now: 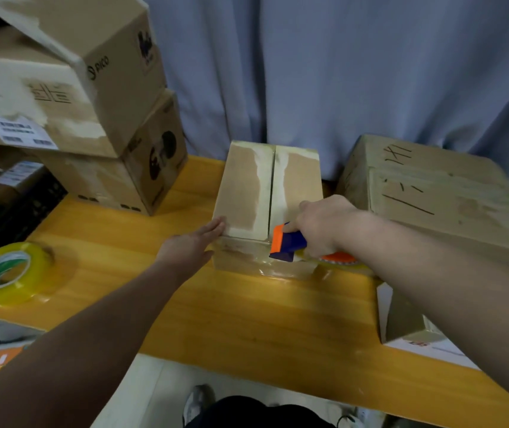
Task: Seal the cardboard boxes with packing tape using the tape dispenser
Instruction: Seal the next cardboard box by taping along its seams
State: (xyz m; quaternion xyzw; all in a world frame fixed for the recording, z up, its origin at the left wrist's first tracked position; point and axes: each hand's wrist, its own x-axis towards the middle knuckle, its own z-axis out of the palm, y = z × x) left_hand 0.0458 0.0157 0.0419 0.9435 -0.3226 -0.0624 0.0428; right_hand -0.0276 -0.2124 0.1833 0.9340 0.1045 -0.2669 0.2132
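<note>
One cardboard box (247,186), centre of frame on our yellow table (247,319), flaps closed, seam running away from us. One tape dispenser (287,242), blue and orange, against the box's near edge, just right of the seam. Our right hand (321,227) has its fingers wrapped round the dispenser. Our left hand (191,242) lies flat, fingers straight, against the box's near left corner. One loose tape roll (6,273), lower left. Two stacked boxes (92,81), upper left; one marked box (432,196), right.

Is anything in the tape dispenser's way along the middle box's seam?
Nothing visible. The right hand holds the tape dispenser at the near end of the seam; the left hand touches the left corner of the box.
</note>
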